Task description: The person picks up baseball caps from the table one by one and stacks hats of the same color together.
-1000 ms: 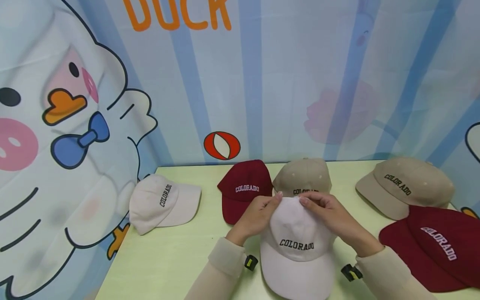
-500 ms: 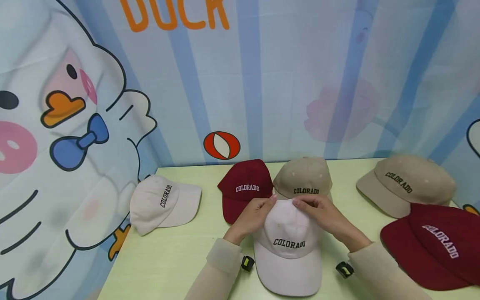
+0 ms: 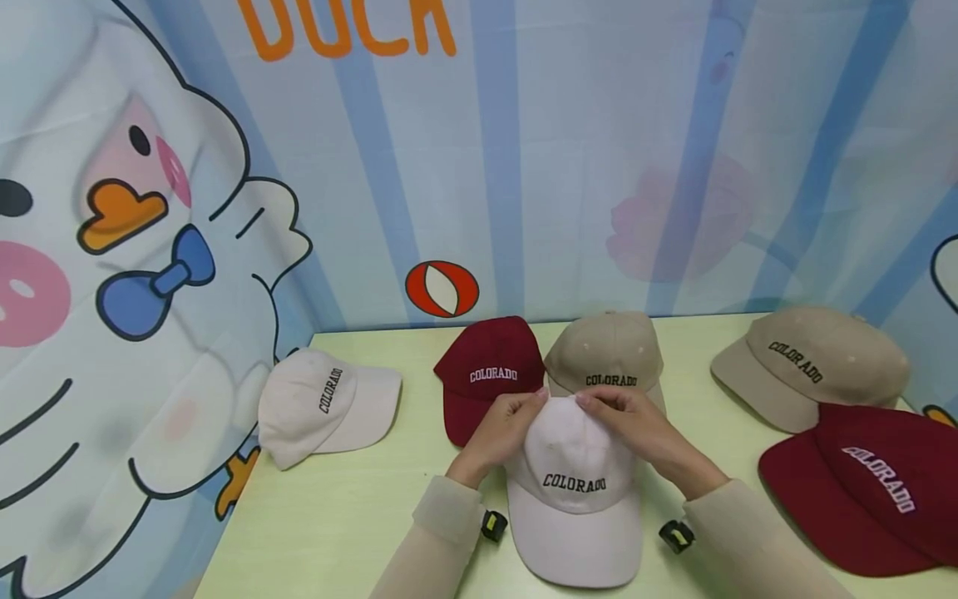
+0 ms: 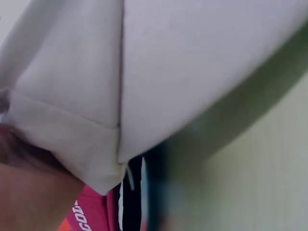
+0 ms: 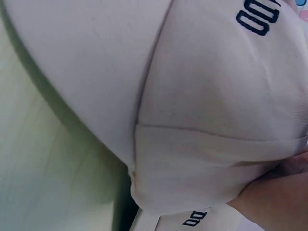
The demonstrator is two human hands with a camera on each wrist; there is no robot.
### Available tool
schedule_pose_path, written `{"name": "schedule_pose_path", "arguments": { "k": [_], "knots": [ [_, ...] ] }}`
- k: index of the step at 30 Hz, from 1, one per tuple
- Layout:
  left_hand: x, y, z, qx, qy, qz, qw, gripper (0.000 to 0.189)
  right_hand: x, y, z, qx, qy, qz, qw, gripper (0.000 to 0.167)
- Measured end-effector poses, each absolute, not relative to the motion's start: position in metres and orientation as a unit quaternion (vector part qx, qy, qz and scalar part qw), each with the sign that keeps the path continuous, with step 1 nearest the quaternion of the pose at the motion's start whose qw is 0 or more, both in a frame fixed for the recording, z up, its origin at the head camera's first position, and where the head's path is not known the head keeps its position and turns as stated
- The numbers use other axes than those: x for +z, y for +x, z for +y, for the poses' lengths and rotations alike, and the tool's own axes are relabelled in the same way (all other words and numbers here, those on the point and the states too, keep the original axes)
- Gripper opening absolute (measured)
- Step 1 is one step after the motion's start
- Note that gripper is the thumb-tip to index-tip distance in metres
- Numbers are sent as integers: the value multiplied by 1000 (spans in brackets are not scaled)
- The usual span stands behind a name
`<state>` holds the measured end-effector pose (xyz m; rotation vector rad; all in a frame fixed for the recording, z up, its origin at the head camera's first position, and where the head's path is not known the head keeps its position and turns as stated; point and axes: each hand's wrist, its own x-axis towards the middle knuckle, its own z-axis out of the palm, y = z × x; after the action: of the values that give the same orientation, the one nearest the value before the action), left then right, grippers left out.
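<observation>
Grip state: the left hand (image 3: 497, 437) and right hand (image 3: 636, 428) are both clamped on the white cap (image 3: 575, 499), thumbs and fingers pinching either side of the crown's far end.

Position of cap: between the hands and on the near side of the grip. Its long axis runs from the pinched end toward the person, brim nearest, lettering upright to the wearer's view. The axis falls roughly midway between the two wrists; neither hand is clearly nearer. Whether the cap rests fully on the desk (image 3: 337, 516) or is partly lifted cannot be told.

Controlling relation, as judged: the line from brim to grip, extended, leads to the beige cap (image 3: 609, 349), immediately beyond the grip and slightly to its right. The maroon cap (image 3: 490, 353) lies beyond the left hand. In the head view the white cap's far end meets the beige cap's brim; contact cannot be confirmed.

Clearance: the second white cap (image 3: 322, 408) lies well left of the grip; the outer beige cap (image 3: 838, 353) and outer maroon cap (image 3: 868, 491) lie to its right.
</observation>
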<state>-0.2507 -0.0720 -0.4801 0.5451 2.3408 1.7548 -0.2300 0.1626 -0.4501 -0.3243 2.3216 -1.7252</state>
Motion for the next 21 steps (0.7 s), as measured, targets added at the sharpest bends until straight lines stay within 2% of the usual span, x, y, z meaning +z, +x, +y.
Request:
{"name": "schedule_pose_path", "arguments": {
  "k": [14, 21],
  "knots": [
    [-473, -244, -81, 516, 191, 822, 149, 54, -454, -226, 159, -574, -116, 801, 123, 36],
    [-472, -244, -81, 480, 207, 842, 136, 51, -459, -227, 155, -565, -127, 805, 132, 35]
  ]
}}
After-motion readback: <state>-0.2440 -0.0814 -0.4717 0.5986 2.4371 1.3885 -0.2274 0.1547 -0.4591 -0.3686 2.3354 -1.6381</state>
